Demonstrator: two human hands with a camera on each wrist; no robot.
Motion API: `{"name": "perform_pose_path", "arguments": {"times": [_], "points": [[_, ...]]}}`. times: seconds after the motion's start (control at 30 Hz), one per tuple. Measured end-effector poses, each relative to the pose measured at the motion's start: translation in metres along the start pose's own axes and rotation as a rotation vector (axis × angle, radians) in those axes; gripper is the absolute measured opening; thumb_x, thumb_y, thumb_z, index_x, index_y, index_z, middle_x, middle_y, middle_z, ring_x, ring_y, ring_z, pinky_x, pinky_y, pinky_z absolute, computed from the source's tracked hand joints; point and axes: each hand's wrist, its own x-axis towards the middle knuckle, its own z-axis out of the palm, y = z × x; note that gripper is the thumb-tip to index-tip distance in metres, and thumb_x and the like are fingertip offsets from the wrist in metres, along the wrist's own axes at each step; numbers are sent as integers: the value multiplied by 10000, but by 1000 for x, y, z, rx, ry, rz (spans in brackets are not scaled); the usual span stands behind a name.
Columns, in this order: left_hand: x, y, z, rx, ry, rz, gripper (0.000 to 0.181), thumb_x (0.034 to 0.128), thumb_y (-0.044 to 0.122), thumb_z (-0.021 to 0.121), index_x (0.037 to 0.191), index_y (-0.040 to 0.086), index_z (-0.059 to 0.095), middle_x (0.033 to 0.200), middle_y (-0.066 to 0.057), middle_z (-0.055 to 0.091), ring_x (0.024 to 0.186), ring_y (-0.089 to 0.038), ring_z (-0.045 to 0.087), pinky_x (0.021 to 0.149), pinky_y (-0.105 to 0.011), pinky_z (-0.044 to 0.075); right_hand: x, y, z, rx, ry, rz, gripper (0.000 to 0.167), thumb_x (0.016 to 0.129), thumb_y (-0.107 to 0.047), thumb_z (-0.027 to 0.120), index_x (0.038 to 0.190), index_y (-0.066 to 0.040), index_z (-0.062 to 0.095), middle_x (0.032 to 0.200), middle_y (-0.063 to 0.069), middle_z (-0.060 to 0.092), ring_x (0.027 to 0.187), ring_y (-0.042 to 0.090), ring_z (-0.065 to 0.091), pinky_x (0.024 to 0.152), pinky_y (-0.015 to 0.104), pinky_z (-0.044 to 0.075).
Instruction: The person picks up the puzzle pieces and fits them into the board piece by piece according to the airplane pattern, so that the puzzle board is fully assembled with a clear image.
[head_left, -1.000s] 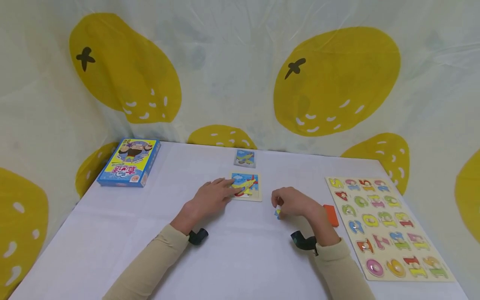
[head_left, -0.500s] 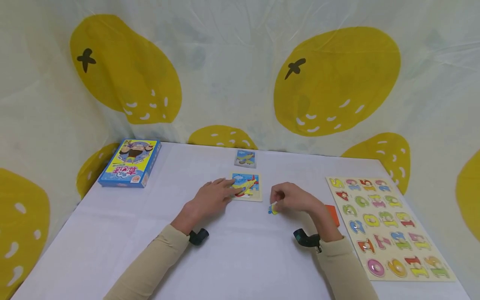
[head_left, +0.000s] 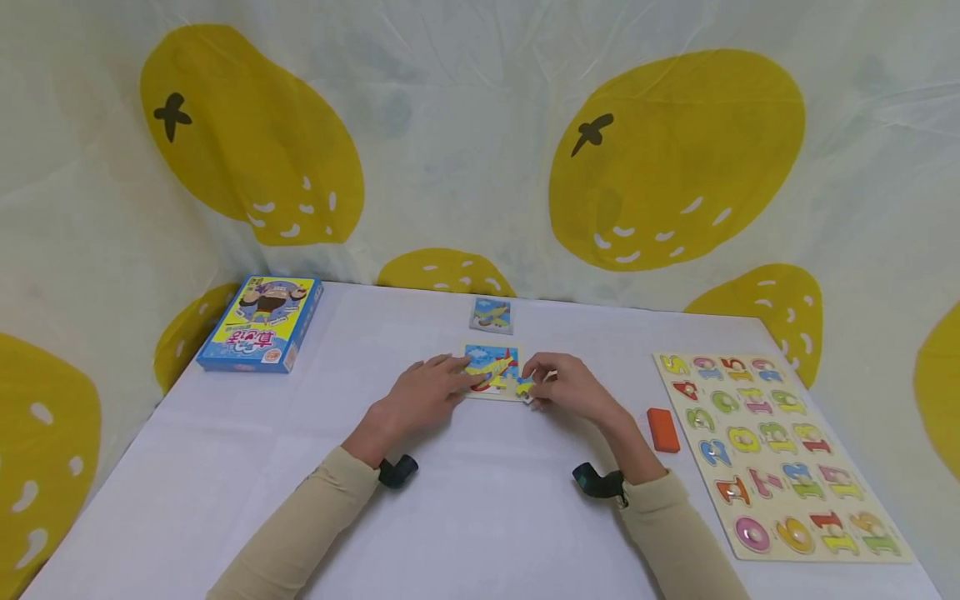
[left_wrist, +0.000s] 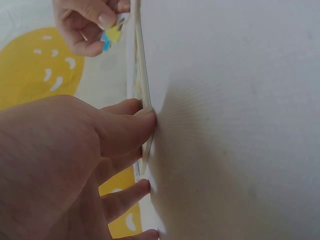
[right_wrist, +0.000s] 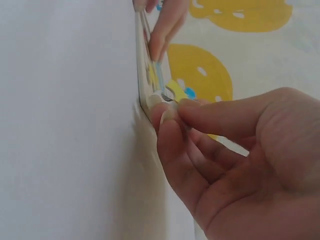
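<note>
A small square jigsaw puzzle board (head_left: 491, 353) with a yellow airplane picture lies on the table in front of me. My left hand (head_left: 429, 390) holds it at its left edge. In the left wrist view the thumb (left_wrist: 132, 131) is at the board's edge and a finger lies over its face. My right hand (head_left: 572, 388) pinches a jigsaw piece (right_wrist: 175, 91), yellow, blue and white, between thumb and fingers. That piece is at the board's right edge, tilted; whether it touches the board I cannot tell.
Behind the board lies a small airplane picture card (head_left: 491, 316). A blue and yellow box (head_left: 260, 327) stands at the back left. Right of my right hand is an orange block (head_left: 663, 430), beside a wooden number board (head_left: 772, 450). A patterned curtain (head_left: 457, 150) hangs behind the table.
My right hand has moved left and slightly away from me, bringing the jigsaw piece to the board's right edge. The piece has turned in the fingers. My left hand has stayed in place.
</note>
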Motion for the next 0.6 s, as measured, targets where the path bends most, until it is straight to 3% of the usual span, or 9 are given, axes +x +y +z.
{"name": "perform_pose_path", "arguments": {"times": [0.33, 0.6], "points": [[0, -1, -2, 7, -12, 6, 424, 1016, 258, 568, 1432, 332, 542, 1565, -20, 439, 1467, -287, 374, 1132, -596, 364, 10, -9, 18, 41, 202, 103, 120, 842, -41, 731, 955, -19, 695, 802, 110, 675, 655, 180, 637, 606, 263, 542], [1, -2, -2, -11, 2, 20, 440, 1008, 233, 580, 1434, 337, 539, 1549, -46, 456, 1452, -270, 396, 1131, -570, 377, 17, -11, 30, 9, 239, 107, 115, 835, -38, 734, 935, -15, 685, 729, 94, 673, 582, 149, 614, 568, 241, 498]]}}
